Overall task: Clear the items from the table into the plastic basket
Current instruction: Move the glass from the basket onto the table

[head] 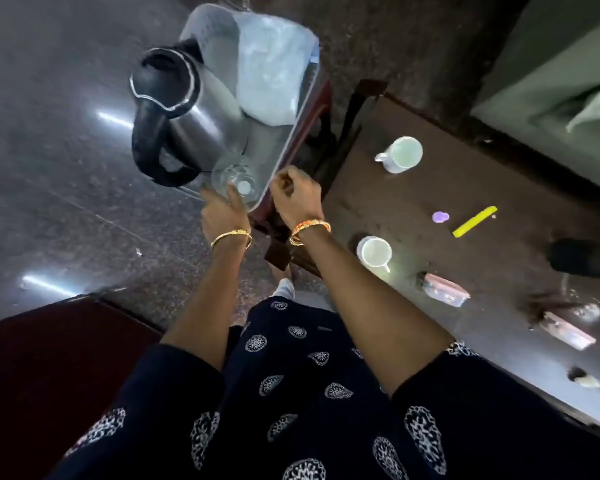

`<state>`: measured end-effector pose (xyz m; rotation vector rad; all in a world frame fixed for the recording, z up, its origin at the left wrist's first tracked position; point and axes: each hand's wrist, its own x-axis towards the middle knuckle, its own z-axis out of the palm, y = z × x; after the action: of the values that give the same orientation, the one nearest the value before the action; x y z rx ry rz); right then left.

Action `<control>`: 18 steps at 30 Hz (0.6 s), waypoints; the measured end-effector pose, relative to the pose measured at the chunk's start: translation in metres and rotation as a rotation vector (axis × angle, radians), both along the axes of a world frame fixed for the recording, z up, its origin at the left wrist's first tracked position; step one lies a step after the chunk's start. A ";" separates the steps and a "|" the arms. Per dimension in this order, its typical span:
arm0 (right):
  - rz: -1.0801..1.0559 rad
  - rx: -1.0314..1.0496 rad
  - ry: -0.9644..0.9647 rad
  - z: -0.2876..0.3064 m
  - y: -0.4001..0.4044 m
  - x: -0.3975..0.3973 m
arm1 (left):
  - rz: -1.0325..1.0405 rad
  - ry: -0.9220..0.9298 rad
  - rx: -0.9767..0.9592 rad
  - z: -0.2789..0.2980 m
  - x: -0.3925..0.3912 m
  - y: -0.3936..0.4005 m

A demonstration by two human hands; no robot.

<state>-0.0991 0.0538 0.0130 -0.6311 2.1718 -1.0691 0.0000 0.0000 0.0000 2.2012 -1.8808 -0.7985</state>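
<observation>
A clear glass [234,176] is being lowered into the near corner of the plastic basket [293,133], which is being carried on a dark red stool [321,109] just beside the bench [413,188]. The glass is being tipped on its side, its long axis running away from the person, base toward the fingers. It is being touched at its base end by the left hand [222,211], whose fingers [234,199] are spread rather than wrapped; whether the glass is truly being gripped cannot be told through the blur. The right hand [293,199] is being held loosely curled at the basket's near rim, empty as far as can be seen.

The basket is already being crowded: a steel kettle [184,116] with a black handle is being leaned against its left side, with a crumpled bag [274,67] behind.

Much is being left on the bench, off to the right: two white cups [400,154] [374,252], a yellow stick [475,221], a small purple piece [440,216] and two flat packets [445,289]. The near cup is judged the likeliest next pick, the right hand being the closer one.
</observation>
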 end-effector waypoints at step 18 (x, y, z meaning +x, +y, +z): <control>0.016 -0.113 0.211 0.000 -0.027 0.027 | -0.322 0.111 -0.122 0.025 0.012 -0.019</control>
<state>-0.0718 0.0264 0.0133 -0.8451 2.2919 -1.1693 0.0116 -0.0193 0.0249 1.7705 -2.1939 -0.8087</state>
